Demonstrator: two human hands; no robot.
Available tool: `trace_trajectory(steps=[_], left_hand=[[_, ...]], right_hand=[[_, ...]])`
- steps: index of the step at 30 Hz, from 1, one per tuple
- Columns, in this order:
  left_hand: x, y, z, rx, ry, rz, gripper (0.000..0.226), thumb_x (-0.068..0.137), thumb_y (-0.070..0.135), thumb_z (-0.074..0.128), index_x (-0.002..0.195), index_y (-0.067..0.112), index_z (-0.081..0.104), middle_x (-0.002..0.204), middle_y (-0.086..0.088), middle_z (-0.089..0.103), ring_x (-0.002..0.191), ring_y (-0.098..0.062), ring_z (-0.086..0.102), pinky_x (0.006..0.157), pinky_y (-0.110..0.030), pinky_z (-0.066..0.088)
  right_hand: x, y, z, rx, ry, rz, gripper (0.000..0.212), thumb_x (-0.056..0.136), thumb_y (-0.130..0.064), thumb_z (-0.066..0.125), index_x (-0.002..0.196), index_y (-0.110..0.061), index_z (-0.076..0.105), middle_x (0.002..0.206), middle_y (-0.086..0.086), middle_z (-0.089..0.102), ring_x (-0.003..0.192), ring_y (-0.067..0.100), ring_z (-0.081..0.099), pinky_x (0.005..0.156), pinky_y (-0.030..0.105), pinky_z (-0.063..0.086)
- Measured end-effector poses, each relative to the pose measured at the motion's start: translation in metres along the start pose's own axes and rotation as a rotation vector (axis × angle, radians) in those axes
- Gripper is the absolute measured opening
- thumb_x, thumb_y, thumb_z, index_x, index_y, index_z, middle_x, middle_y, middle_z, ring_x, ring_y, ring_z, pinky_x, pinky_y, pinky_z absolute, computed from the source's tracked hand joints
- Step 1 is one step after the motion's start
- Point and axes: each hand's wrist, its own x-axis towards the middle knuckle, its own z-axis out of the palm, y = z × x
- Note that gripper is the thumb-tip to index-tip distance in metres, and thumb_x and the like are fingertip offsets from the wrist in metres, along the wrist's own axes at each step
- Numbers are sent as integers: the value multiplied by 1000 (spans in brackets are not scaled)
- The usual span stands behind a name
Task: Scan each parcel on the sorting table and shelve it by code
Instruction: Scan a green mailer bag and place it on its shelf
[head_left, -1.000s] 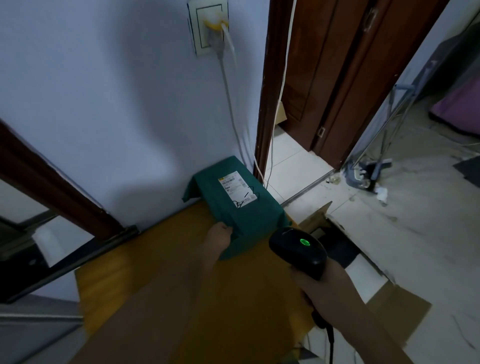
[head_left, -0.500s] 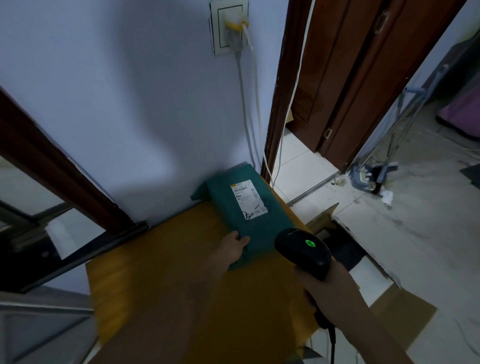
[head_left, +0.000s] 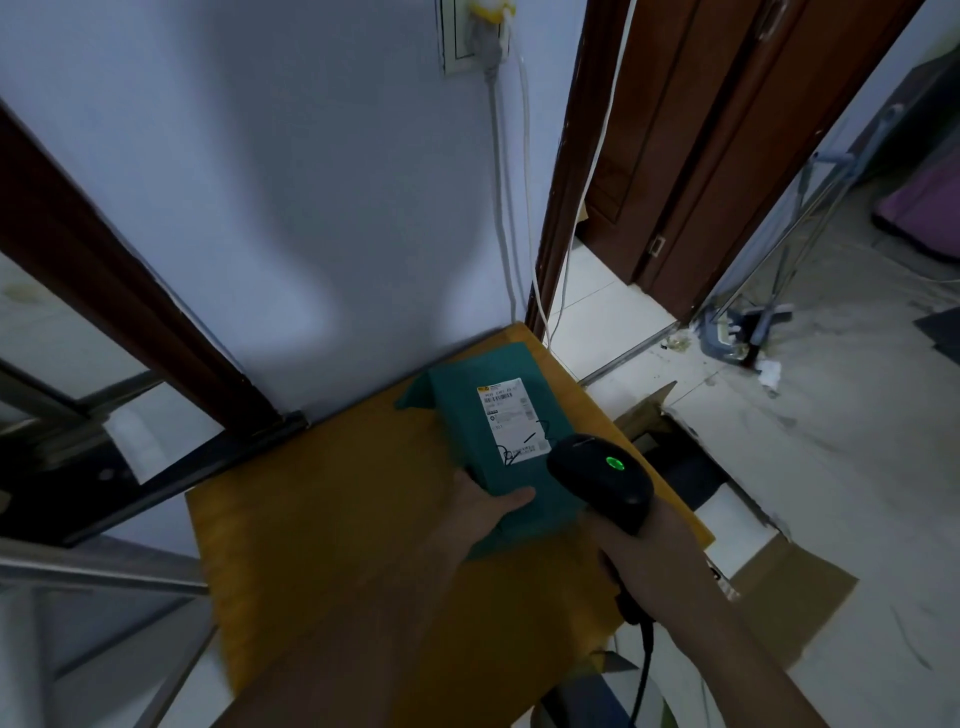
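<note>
A teal parcel (head_left: 467, 415) with a white shipping label (head_left: 511, 418) lies at the far right corner of the yellow-topped table (head_left: 337, 519), against the wall. My left hand (head_left: 480, 506) grips the parcel's near edge, thumb on top. My right hand (head_left: 631, 545) holds a black barcode scanner (head_left: 600, 480) by its handle. The scanner's head shows a green light and hovers over the parcel's near right corner, just below the label.
An open cardboard box (head_left: 769, 582) sits on the floor to the right of the table. White cables (head_left: 524, 208) hang from a wall socket (head_left: 470, 31) above the parcel. A brown door frame (head_left: 566, 171) and an open doorway lie to the right, and a window frame (head_left: 114, 291) to the left.
The scanner has moved forward over the parcel's near right corner. My left thumb now lies on top of the parcel's near edge. The view has tilted down slightly.
</note>
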Motion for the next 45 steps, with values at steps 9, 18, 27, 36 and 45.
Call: trace_trajectory(steps=[9,18,27,36,45], left_hand=[[-3,-45,11,170,-69,145,131,42,67,100,150,24,39,142,7,61,125,-8,63,104,-37,57],[-34,-48,20,281,-78,280,110,58,63,97,147,30,41,136,23,52,125,1,53,115,-31,42],[-46,-35,17,318,-52,349,108,65,50,97,150,28,35,136,20,47,129,-3,50,106,-11,35],[-48,-34,18,221,-99,319,96,68,20,99,132,37,29,117,31,44,122,-5,52,76,8,37],[-46,-37,20,181,-109,303,96,69,21,99,138,30,33,122,23,49,122,-5,52,76,8,38]], right_hand=[[5,14,14,-9,86,-19,33,87,-19,70,75,9,56,56,11,49,46,13,42,43,18,31],[14,19,29,34,119,64,30,88,-19,66,72,5,58,54,16,55,50,19,52,51,31,40],[10,22,30,34,155,69,32,88,-18,65,78,11,55,58,18,55,52,20,50,52,30,36],[12,24,23,1,198,52,30,90,-20,65,72,2,58,50,7,53,45,16,49,48,27,37],[9,25,21,1,208,36,30,90,-21,66,75,4,61,51,9,59,41,8,52,47,25,40]])
